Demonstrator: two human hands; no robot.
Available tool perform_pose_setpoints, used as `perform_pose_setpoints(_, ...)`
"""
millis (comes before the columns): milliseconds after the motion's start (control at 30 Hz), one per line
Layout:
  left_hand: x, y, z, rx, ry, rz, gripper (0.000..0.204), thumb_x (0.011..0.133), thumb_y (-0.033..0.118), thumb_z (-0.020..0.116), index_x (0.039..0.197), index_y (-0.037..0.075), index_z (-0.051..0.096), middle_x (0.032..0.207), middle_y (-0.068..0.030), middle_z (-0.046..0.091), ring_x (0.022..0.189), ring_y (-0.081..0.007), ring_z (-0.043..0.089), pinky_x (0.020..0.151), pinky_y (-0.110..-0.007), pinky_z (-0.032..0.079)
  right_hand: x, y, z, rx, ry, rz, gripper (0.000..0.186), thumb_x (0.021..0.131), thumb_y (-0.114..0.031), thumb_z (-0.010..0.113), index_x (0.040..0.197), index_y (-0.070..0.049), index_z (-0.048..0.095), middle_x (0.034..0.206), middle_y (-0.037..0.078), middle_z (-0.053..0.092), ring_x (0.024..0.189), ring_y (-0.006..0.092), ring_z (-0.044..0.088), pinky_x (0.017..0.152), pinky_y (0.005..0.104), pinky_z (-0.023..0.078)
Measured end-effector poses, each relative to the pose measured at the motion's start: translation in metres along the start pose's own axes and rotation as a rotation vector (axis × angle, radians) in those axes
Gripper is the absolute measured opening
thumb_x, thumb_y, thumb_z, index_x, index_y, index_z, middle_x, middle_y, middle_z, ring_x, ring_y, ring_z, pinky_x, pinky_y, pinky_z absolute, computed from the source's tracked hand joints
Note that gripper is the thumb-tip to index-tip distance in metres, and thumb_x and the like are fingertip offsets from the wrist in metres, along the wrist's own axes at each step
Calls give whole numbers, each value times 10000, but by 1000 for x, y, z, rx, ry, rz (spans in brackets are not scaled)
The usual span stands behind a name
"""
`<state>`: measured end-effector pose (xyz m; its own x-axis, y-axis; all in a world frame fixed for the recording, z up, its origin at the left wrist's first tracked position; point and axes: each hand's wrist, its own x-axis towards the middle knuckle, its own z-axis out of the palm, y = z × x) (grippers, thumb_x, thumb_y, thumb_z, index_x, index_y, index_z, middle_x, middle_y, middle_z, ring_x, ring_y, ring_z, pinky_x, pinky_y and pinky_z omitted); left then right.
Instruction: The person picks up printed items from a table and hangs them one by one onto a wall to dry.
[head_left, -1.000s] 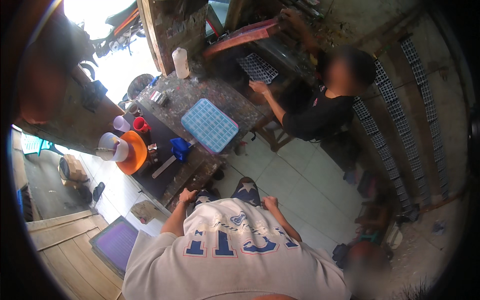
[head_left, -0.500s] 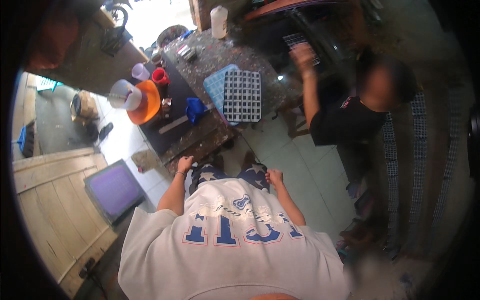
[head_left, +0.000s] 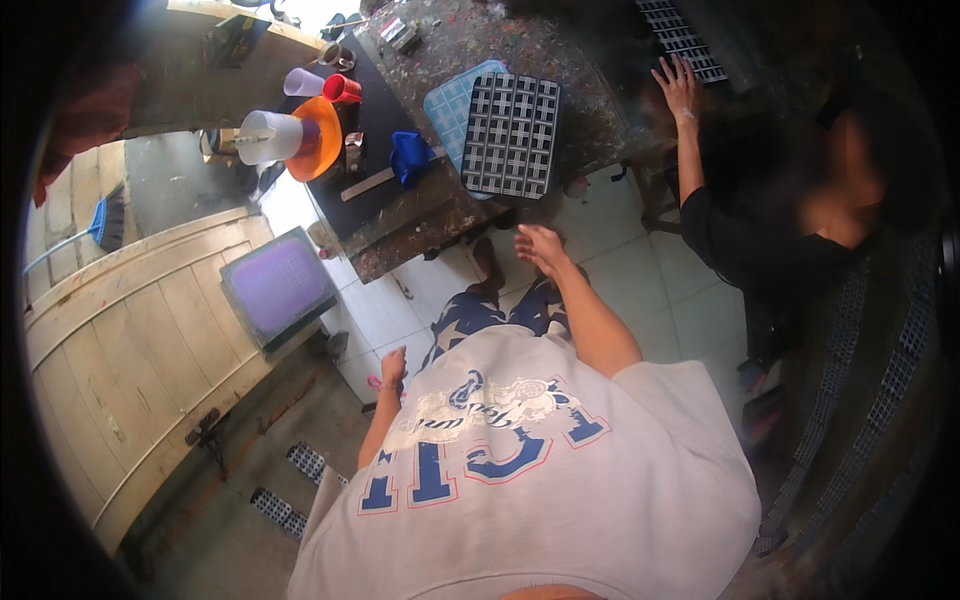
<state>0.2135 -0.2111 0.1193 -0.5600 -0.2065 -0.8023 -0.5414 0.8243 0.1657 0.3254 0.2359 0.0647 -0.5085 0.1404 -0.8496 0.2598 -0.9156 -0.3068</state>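
Observation:
My right hand (head_left: 540, 248) is raised in front of the table's near edge, fingers loosely bent and apart, with nothing in it. Just beyond it, a black-and-white checked panel (head_left: 511, 135) overlaps a light blue panel (head_left: 447, 108) at the edge of the paint-stained table (head_left: 590, 120). Lower down beside my body, my left hand (head_left: 393, 368) hangs with its fingers curled in and nothing visible in them. It touches nothing; the framed purple screen (head_left: 280, 283) stands to its left.
On the table's dark left part are an orange dish (head_left: 322, 140), translucent pitcher (head_left: 262, 137), red cup (head_left: 343, 89), pale purple cup (head_left: 303, 82) and blue object (head_left: 408, 158). At right, a person in black (head_left: 720, 235) reaches toward a patterned strip (head_left: 685, 40). A wooden panel (head_left: 130, 370) stands left.
My view has turned and shifted, so the table sits higher. My right hand has lifted forward toward the checked panel; my left arm hangs lower. The other person's hand has spread out beside the strip.

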Motion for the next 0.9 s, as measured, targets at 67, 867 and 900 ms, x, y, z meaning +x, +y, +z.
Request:
perform_pose_setpoints(67,-27,-25,5,104,11,56,344,836,353,517,865,29,630,630,-88,555,542,-175,518,468,-327,410,14,-7,16,148,-45,26,218,806,-225,655,939,-102,535,862,47,579,738,149,565,615,298,486)
perform_pose_setpoints(867,-72,160,65,-346,-14,629,257,877,212,536,1010,1,598,917,-80,627,826,-138,580,721,-254,446,-63,-131,170,142,151,-765,147,844,-96,572,869,48,553,807,69,593,642,133,570,595,278,502)
perform_pose_setpoints(900,-87,195,60,-393,-82,722,258,894,226,522,1047,31,596,957,-68,620,834,-120,577,701,-231,438,-81,-136,188,139,129,-793,158,843,-91,568,847,66,549,790,75,597,632,127,572,595,287,506)
